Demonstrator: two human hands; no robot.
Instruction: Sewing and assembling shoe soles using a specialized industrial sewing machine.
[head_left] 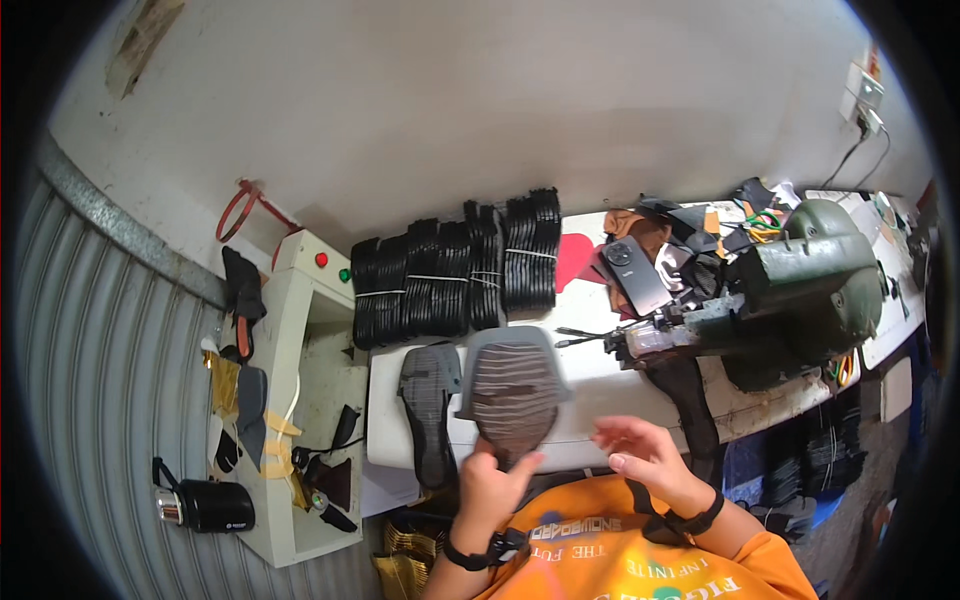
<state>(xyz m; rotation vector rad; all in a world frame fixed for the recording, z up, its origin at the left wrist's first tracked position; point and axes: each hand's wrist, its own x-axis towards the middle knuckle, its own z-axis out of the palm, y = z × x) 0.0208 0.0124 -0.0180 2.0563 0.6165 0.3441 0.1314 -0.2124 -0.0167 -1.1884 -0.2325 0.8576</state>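
Your left hand (487, 487) grips a ribbed grey sole (513, 392) by its narrow end, upright above the bench (600, 385) edge, while your right hand (645, 455) hovers beside it, fingers spread and empty, near a second sole (430, 410) lying flat.

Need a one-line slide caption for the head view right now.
Left hand holds up a grey shoe sole; right hand open beside it, above a white workbench.

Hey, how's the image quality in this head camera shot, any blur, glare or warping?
Head view: strong fisheye bends the corrugated shutter and dark-vignettes the corners; the right hand is motion-blurred, while the left hand holding the shoe sole stays fairly sharp; lighting is soft, without harsh glare.
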